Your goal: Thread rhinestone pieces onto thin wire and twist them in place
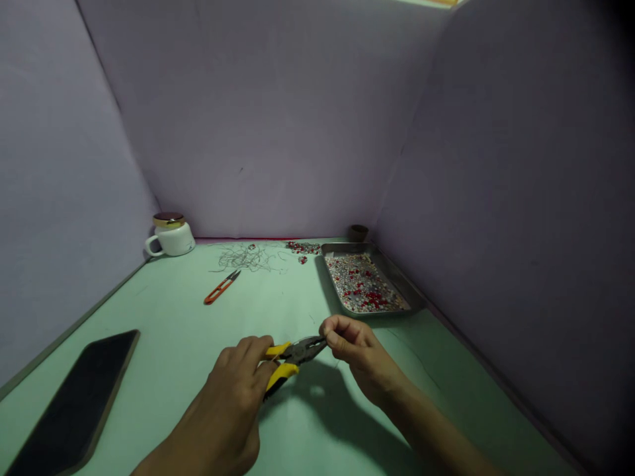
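Note:
My left hand (238, 383) is wrapped round the yellow-and-black handles of a pair of pliers (299, 352). The dark jaws point right and slightly upward, over the green tabletop (188, 370). At the tip of the jaws, my right hand (360, 350) pinches with thumb and forefinger. What lies between those fingers is too small to make out. A thin thread or wire (417, 354) runs across the table to the right of that hand.
Beyond my right hand stands a metal tray (338, 291) of red, clear and pale beads. Farther back are beaded pieces (303, 248), tangled thin wire (248, 258) and a small dark pot (358, 233). Orange thread snips (221, 288), a lidded white mug (174, 239) and a phone (79, 403) lie leftward.

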`<state>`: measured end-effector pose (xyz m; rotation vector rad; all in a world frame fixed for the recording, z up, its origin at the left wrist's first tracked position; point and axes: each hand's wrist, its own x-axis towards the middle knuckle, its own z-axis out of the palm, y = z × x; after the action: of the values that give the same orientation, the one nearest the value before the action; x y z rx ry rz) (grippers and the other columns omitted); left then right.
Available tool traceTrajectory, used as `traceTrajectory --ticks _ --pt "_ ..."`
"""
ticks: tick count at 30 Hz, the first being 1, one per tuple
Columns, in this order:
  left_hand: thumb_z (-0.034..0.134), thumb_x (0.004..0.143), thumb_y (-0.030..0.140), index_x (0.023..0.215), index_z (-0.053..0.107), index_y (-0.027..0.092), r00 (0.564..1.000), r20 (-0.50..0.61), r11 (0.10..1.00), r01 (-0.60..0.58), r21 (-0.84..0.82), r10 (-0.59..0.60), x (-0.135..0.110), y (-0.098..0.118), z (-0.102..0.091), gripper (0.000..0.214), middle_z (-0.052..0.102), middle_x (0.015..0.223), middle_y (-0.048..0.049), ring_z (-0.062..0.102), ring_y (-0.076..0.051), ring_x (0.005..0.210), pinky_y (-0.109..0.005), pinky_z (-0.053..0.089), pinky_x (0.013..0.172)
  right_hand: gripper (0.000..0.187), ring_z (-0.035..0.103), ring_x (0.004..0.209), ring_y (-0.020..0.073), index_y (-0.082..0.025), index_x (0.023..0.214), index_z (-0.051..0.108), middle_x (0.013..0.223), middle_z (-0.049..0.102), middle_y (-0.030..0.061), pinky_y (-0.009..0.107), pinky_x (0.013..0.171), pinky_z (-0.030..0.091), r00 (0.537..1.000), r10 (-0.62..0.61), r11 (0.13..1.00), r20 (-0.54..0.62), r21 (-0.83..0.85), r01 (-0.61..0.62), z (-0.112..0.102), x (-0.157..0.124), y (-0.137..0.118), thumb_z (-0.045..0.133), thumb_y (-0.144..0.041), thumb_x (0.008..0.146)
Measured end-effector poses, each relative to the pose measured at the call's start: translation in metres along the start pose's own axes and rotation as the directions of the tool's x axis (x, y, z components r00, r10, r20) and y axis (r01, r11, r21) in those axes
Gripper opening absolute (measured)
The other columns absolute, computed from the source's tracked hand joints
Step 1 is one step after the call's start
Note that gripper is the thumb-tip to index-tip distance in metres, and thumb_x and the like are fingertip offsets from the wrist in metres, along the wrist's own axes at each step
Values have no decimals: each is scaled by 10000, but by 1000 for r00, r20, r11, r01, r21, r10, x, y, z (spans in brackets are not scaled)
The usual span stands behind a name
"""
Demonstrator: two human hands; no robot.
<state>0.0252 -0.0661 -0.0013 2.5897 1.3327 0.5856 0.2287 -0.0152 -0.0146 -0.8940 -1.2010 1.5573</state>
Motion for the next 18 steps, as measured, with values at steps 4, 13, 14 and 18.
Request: traceTrajectory --ticks 4,13,14,18 --pt "397 545 -85 1128 454 226 1000 18 1000 9 -8 -9 -1 0 1 663 463 1110 -91 454 -247 942 -426 406 764 182 245 529 94 -180 656 555 580 364 -40 236 498 208 1000 -5 1000 4 -12 5 0 0 0 649 -336 658" --pt "377 519 -84 1050 496 208 997 57 998 46 -38 -44 0 -6 9 617 475 1045 -81 452 -240 907 -401 412 729 215 209 516 99 -190 651 539 557 321 -41 253 498 172 1000 18 999 -19 -51 -19 1 1 6 645 -377 653" --pt "378 522 -79 1033 505 202 996 62 997 61 -37 -59 0 -6 9 596 483 1026 -81 456 -239 893 -399 415 721 230 201 509 97 -188 644 536 547 309 -45 254 495 165 1000 23 998 -21 -59 -24 2 2 7 645 -390 649" --pt "396 569 -31 965 539 201 993 59 993 101 -61 -98 1 -2 9 481 520 955 -71 475 -227 833 -370 420 688 280 186 490 89 -180 622 522 517 282 -56 255 485 147 999 40 995 -31 -93 -42 4 3 8 639 -434 637"
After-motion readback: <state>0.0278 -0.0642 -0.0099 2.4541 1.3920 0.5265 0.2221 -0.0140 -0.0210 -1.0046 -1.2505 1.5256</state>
